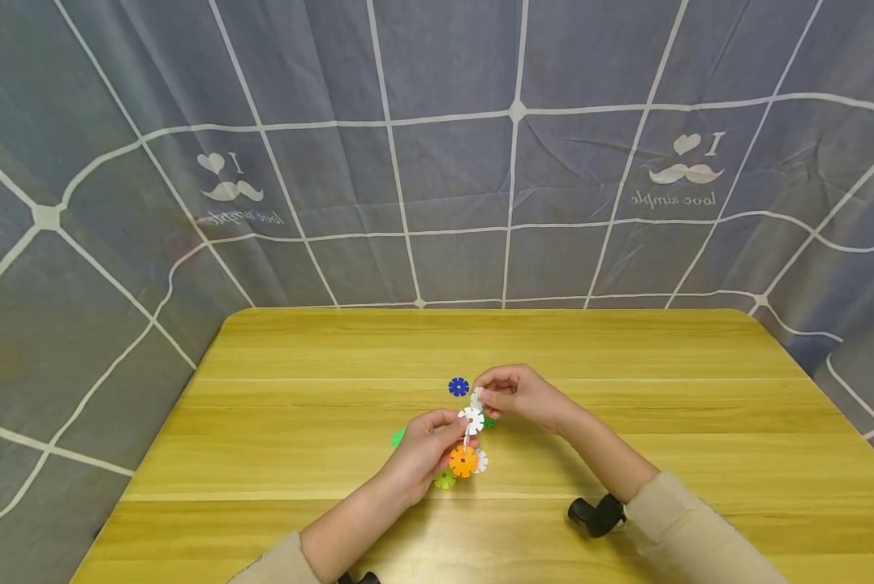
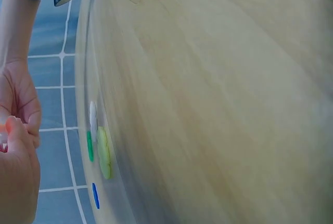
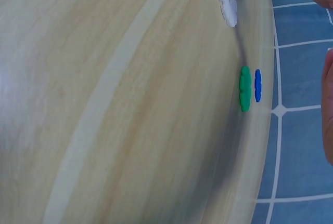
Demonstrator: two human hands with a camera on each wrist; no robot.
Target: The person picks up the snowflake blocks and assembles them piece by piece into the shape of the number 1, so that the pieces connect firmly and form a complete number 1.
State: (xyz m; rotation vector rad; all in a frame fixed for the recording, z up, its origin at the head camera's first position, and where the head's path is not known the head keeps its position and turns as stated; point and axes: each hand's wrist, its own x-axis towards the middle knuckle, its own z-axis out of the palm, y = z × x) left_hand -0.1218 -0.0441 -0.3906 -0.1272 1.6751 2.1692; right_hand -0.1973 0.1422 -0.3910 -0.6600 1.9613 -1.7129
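In the head view the left hand (image 1: 420,456) pinches a joined group of notched discs, with a white disc (image 1: 471,421) at the top and an orange disc (image 1: 462,461) below it. Thumb and fingers of the right hand (image 1: 527,397) pinch another white disc (image 1: 476,398), held up against the top of that group; whether the two are locked together I cannot tell. In the left wrist view both hands meet at the left edge, the left hand (image 2: 18,174) below the right hand (image 2: 20,96). The right wrist view catches only part of the right hand (image 3: 328,107).
Loose discs lie on the wooden table (image 1: 298,405): blue (image 1: 458,387), dark green (image 1: 489,422), light green (image 1: 398,438), yellow-green (image 1: 445,479) and white (image 1: 482,461). A black device (image 1: 596,516) is at the right wrist. A grey curtain (image 1: 451,178) with white lines hangs behind.
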